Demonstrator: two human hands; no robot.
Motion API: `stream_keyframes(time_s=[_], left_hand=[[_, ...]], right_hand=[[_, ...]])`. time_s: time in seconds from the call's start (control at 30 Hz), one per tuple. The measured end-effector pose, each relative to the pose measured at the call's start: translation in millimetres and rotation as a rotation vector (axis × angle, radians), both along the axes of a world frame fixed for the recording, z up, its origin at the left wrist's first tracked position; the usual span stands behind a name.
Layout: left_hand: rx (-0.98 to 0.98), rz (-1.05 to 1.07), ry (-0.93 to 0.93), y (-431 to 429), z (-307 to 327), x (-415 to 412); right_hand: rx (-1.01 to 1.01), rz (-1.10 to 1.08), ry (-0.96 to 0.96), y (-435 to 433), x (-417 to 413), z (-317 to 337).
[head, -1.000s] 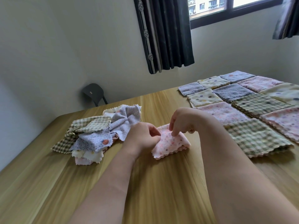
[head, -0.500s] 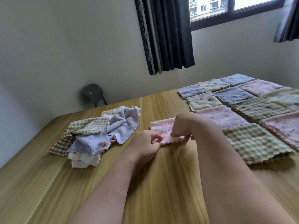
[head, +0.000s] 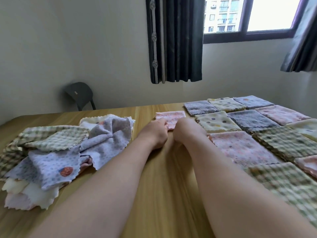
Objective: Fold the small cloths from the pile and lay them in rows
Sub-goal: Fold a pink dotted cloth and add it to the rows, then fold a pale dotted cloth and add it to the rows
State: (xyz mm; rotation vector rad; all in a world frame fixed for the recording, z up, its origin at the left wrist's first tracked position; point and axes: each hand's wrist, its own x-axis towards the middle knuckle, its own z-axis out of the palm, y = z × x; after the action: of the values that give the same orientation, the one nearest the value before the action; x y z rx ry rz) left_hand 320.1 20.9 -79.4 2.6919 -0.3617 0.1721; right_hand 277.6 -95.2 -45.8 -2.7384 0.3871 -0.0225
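Left hand and right hand are probably pinching the pink cloth at 6 o'clock; line it up beside the gray cloth.

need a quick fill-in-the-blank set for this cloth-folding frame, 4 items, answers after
1. The left hand and right hand grip the near edge of the pink cloth, which lies on the wooden ___.
2. The pile of unfolded cloths lies on the person's ___ side.
3. The folded cloths in rows lie on the person's ___ side.
4. Beyond the pile stands a dark grey ___.

Missing words: table; left; right; chair.
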Motion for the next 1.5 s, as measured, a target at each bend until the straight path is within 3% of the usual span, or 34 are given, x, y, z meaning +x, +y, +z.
stream_keyframes(time_s=[0.27, 0.53, 0.63, 0.77, 0.93, 1.2, 1.5], left_hand=[[-0.033, -0.014, 0.049, -8, -7, 84], [0.009, -0.052, 0.028, -9, -16, 105], [-0.052, -0.069, -0.034, -10, -16, 94], [-0.023, 0.042, -0.260, -11, -13, 77], [0.096, 0.238, -0.400, -3, -9, 35], [-0.043, 0.287, -0.440, 26, -20, -81], [-0.021, 0.518, -0.648, 101, -10, -216]], right_hand=[[-0.125, 0.004, -0.065, -3, 67, -10], [-0.151, -0.042, -0.081, 0, 84, -15], [-0.078, -0.060, -0.147, -4, 81, -19], [0.137, -0.089, -0.302, 3, 70, -19], [0.267, -0.115, -0.361, 17, 37, -18], [0.601, -0.083, -0.380, 55, -55, -21], [0.697, 0.093, -0.381, 84, -162, -19]])
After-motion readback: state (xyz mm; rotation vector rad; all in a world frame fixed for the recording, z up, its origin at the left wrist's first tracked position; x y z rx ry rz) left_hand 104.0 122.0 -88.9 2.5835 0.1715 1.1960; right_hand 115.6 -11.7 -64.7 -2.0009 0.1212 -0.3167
